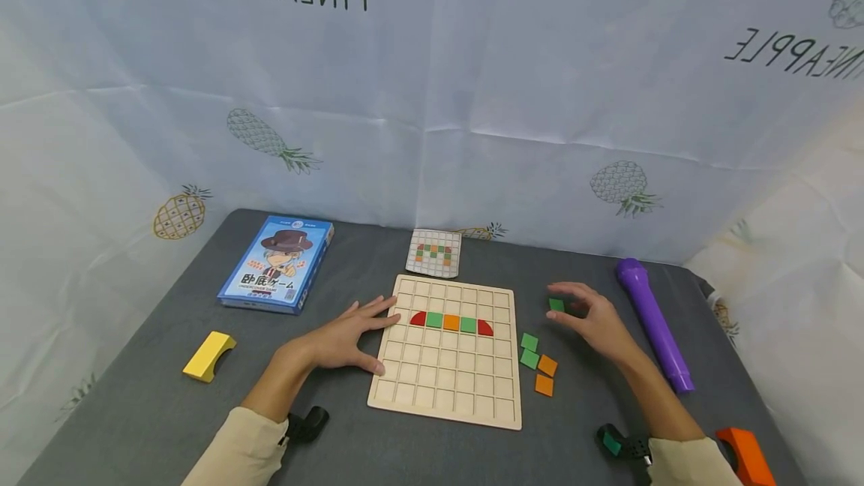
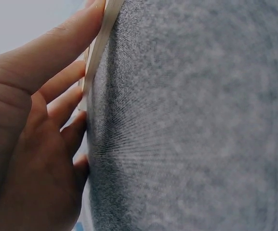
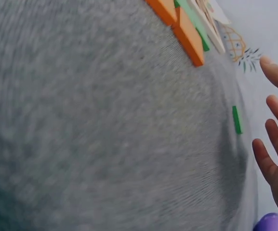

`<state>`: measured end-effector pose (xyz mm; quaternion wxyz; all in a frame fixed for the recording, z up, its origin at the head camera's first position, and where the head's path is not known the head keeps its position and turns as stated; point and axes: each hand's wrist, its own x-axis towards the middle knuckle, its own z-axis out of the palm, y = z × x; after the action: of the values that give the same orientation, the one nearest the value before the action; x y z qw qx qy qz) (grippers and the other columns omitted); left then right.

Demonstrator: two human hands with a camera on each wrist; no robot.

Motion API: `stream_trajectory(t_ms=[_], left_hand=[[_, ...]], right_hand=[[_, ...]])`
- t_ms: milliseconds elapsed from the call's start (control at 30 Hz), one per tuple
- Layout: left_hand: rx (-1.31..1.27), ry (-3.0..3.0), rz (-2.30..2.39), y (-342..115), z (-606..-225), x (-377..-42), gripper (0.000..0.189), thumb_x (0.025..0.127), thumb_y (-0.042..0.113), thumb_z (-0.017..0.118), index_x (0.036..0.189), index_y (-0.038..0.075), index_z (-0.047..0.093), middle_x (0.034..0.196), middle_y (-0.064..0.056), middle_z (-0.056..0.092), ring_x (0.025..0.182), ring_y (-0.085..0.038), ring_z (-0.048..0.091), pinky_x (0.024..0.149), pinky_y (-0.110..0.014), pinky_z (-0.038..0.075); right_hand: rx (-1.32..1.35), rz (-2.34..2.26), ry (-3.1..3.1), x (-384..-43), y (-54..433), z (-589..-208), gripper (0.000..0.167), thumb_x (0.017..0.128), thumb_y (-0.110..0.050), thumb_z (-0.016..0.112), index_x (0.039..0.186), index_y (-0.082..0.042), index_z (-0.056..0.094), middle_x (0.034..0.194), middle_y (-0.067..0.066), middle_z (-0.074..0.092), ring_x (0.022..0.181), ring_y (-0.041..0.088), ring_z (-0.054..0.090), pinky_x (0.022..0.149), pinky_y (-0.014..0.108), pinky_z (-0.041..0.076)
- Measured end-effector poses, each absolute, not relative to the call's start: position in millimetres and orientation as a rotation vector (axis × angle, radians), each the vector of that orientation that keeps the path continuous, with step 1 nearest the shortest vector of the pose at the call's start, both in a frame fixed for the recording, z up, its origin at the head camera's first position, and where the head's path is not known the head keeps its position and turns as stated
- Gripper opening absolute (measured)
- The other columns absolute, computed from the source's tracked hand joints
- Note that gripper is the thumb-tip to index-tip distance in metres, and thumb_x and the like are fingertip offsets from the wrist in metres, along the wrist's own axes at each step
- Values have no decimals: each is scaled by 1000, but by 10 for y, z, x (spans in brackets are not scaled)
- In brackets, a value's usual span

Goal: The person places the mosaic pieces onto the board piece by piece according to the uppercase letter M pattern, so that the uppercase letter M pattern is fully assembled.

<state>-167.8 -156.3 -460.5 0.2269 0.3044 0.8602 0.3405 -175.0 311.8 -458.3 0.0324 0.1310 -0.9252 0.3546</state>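
Note:
My left hand [image 1: 343, 339] lies with spread fingers at the left edge of a wooden grid board [image 1: 445, 385], thumb and fingertips touching it. The left wrist view shows the thumb on the board's edge [image 2: 100, 45]. Across an upper row of the board run a red quarter-round tile [image 1: 418, 319], a green, an orange [image 1: 451, 322] and a green square, then another red quarter-round [image 1: 484, 328]. On the right, my right hand [image 1: 597, 325] hovers with parted fingers around a lone green square tile [image 1: 556, 304]. That tile [image 3: 237, 120] lies on the cloth, apart from the fingers in the right wrist view.
Beside the board lie loose green tiles [image 1: 529, 358] and orange tiles [image 1: 544, 385]. A pattern card [image 1: 434, 253] is behind it. A blue game box [image 1: 277, 264] and yellow block [image 1: 209, 356] sit left; a purple microphone-shaped stick [image 1: 655, 325] and orange block [image 1: 748, 456] sit right.

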Motion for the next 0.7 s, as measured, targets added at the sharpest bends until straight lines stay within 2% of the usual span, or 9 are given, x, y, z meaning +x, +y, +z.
stream_trajectory(t_ms=[100,200,267,333,700], left_hand=[[836,2370,939,-1566,-4608,-1683,91,84,38,83,158,9,40,174,-14,13,160,-43,6,126,-70,-1],[834,2371,937,-1569,-4610,-1684,90,84,38,83,158,9,39,174,-14,13,160,-43,6,126,-70,-1],[828,2369,939,-1566,-4612,-1684,91,84,38,83,158,9,39,174,-13,13,161,-43,6,126,-70,-1],[826,2369,943,-1564,-4612,-1684,91,83,38,83,158,9,40,174,-13,13,161,-43,6,126,-70,-2],[818,2371,939,-1557,-4613,-1693,91,83,37,84,157,8,40,174,-13,14,161,-43,6,126,-70,-3]], right_hand=[[394,1088,-2864,-1748,3148,-4621,47,94,-26,75,137,-10,64,140,13,63,119,-16,47,98,34,56],[382,1102,-2870,-1745,3163,-4646,46,94,-26,75,136,-9,64,139,16,63,123,6,58,98,45,56],[378,1109,-2881,-1745,3173,-4659,46,94,-26,75,136,-8,64,139,17,63,126,22,59,99,50,55],[355,1122,-2890,-1755,3175,-4671,47,94,-26,75,136,-8,64,139,17,62,128,32,58,101,53,54],[312,1060,-2958,-1829,3226,-4700,41,93,-17,75,132,-8,67,138,21,64,129,41,59,103,56,52]])
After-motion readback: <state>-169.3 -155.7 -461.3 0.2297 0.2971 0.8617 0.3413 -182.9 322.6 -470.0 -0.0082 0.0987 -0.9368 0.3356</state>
